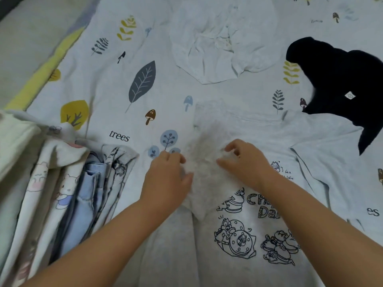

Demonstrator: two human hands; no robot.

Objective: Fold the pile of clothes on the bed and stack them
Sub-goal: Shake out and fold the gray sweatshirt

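A pale grey T-shirt [238, 220] with black cartoon line drawings lies spread on the bed in front of me. Its left side is folded over toward the middle, blurred with motion. My left hand [167, 179] pinches that folded fabric at its left edge. My right hand [246, 160] grips the fabric near the fold's upper right, fingers curled. A stack of folded clothes [68, 189] sits at the left. A crumpled white garment [219, 38] lies at the far middle, and a dark navy garment [339, 85] at the right.
The bed sheet [116, 85] is pale blue with leaf, tree and mushroom prints. A yellow and grey strip [37, 79] of the bed's edge runs along the far left. Open sheet lies between the stack and the white garment.
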